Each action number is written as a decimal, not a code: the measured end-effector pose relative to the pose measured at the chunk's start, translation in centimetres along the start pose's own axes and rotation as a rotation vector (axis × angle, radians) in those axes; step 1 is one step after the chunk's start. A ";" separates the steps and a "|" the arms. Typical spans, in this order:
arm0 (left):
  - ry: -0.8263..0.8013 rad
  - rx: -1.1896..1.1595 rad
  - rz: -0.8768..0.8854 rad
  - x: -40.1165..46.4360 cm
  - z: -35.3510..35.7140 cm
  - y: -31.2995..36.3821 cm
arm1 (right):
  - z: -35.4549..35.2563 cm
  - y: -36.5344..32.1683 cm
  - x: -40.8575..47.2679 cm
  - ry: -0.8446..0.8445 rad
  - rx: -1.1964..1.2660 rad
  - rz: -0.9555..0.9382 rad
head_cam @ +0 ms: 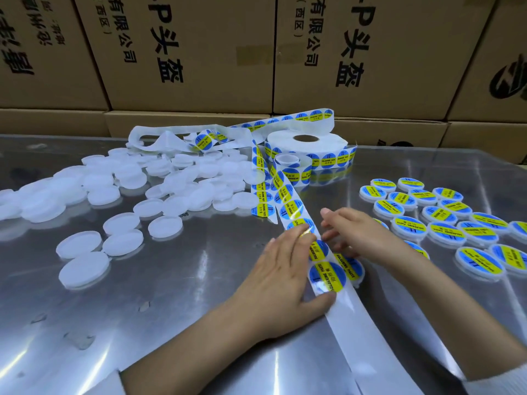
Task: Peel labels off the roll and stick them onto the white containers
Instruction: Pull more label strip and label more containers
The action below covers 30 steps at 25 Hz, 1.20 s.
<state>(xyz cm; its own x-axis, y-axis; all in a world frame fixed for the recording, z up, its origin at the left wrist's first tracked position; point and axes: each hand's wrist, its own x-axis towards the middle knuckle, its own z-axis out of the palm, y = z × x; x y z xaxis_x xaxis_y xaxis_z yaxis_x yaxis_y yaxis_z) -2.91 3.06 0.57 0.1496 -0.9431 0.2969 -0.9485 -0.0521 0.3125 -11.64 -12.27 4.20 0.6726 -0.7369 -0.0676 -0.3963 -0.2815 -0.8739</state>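
Bare white backing strip [368,337] ran nearest the camera, out from under both hands toward the bottom edge. Above it, the left hand [281,276] lay flat on the label strip [291,206], its thumb pinning the backing just below a round blue-and-yellow label [326,276] and its fingers [299,233] stretched along the strip's left edge. The right hand [360,232] reached in from the other side, fingers loosely curled over a labelled container [352,266] that touched the strip; whether they gripped anything could not be told.

Beyond the fingertips the strip wound back to the label roll [309,149], with spent backing [176,138] tangled left of it. Plain white containers [122,195] were scattered well left of the left hand; finished labelled containers [445,220] were clustered just right of the right hand. All sat on the shiny metal bench [185,295], with cardboard boxes [199,52] stacked behind.
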 end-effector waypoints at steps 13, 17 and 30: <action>-0.024 -0.005 0.253 -0.4 -3.6 1.4 | 1.7 0.8 -0.6 0.066 -0.250 -0.094; 0.056 -0.107 0.198 0.0 -3.1 0.7 | 2.5 1.1 -0.1 0.040 -0.092 -0.120; -0.129 0.014 -0.526 9.6 -4.9 -4.8 | 1.4 -1.8 -2.3 -0.526 0.230 -0.287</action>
<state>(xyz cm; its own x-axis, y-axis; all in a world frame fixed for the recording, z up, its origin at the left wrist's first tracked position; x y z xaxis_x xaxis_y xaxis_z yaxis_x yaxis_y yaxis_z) 4.43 -4.17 6.35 0.5707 -0.8211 -0.0103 -0.7583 -0.5317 0.3772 -11.62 -9.16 5.28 0.9718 -0.2356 0.0088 -0.0495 -0.2405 -0.9694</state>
